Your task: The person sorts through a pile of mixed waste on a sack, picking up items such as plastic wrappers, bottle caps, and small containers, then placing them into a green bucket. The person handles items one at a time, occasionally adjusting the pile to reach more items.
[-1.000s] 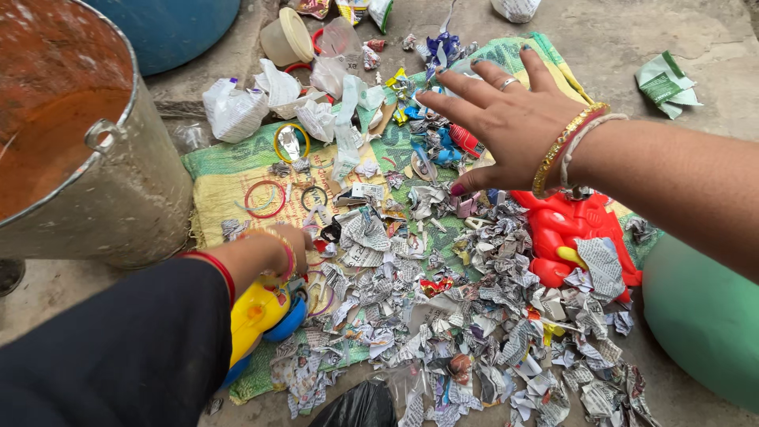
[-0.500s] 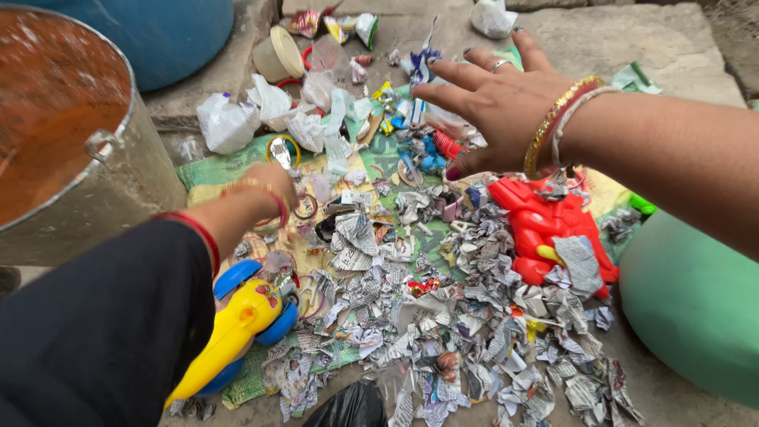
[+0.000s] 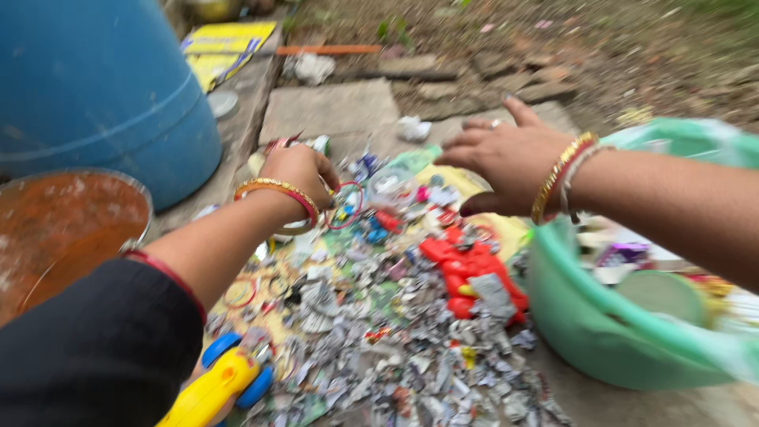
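Left hand (image 3: pixel 299 175) curled shut, pinching a thin red ring (image 3: pixel 346 205) above the heap of paper scraps (image 3: pixel 371 348); fingertips blurred, exact grip hard to make out. Right hand (image 3: pixel 506 162) spread open, empty, hovering over the red plastic toy (image 3: pixel 466 273), beside the green tub (image 3: pixel 609 332) cut off at right.

You are outdoors in flat daylight. Beyond your hands, grey stone slabs (image 3: pixel 332 111) give way to bare dirt ground (image 3: pixel 601 47). Left of your hands stands a blue barrel (image 3: pixel 103 87), with a rusty metal drum (image 3: pixel 63 229) just below it.
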